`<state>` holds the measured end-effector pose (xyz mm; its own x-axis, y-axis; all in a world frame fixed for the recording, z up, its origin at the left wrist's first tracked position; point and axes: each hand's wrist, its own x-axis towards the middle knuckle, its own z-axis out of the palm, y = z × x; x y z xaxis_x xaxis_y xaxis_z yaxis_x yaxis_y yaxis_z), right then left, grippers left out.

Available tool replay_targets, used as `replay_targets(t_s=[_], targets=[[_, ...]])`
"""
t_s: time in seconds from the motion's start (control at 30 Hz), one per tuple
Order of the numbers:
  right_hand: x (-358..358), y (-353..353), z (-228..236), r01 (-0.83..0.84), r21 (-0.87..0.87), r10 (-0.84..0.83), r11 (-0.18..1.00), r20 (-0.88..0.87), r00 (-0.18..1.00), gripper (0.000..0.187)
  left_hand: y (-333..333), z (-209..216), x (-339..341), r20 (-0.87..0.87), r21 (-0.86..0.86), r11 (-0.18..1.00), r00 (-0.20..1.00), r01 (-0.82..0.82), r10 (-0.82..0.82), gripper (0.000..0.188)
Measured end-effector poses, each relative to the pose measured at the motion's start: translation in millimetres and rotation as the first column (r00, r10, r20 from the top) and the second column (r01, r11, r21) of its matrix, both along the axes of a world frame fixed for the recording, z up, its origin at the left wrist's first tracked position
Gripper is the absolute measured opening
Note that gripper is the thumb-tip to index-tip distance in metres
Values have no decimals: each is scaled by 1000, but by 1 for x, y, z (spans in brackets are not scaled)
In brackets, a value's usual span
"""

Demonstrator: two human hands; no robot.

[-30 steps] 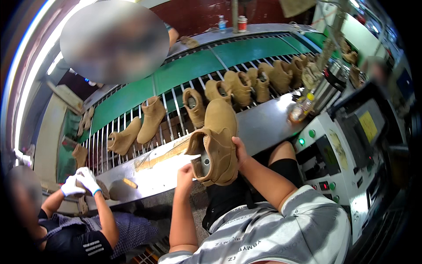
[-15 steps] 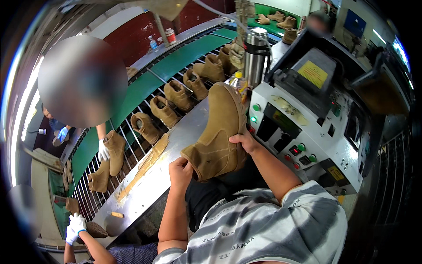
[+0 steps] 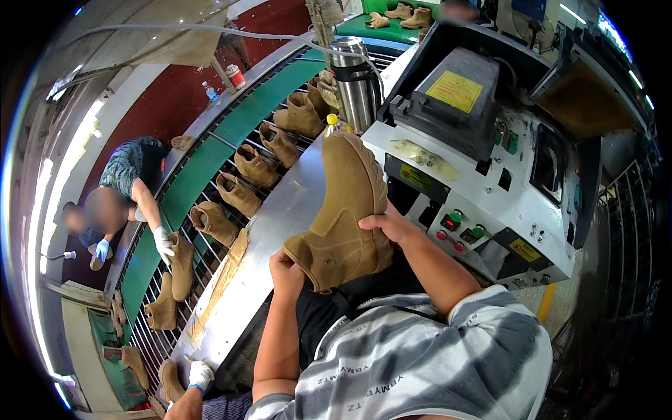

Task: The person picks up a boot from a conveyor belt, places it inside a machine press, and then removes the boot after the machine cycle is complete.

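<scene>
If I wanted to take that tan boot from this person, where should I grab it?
Take the tan boot around its forefoot, probably best from the far side, opposite the wearer. That end juts out free, toe pointing away: the left grip has the shaft at its rim, and the right grip holds the sole side farther back.

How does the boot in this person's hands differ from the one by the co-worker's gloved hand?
The held boot points its toe up the picture; the co-worker's boot points down it. The held boot shows part of its treaded sole; the co-worker's boot shows no tread from here. Both are tan.
</scene>
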<state>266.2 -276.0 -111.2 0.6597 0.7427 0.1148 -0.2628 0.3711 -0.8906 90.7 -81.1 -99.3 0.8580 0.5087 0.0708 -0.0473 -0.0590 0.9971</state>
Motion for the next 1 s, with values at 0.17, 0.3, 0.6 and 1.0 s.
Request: replay_targets(t_s=[0.17,0.3,0.6,1.0], targets=[[-5,-15,14,49,-57,-46,997,62,997,83,-13,0,8,76,179,982,994,62,-76,27],[-4,-26,21,51,-64,-45,997,93,995,86,-26,14,14,37,234,960,986,152,-165,32],[5,-56,1,228,-170,-158,959,348,924,116,-46,-10,40,-20,74,912,915,403,-403,49],[-11,-89,41,330,-494,-116,804,416,902,119,-91,-19,60,182,-58,883,874,466,-450,43]])
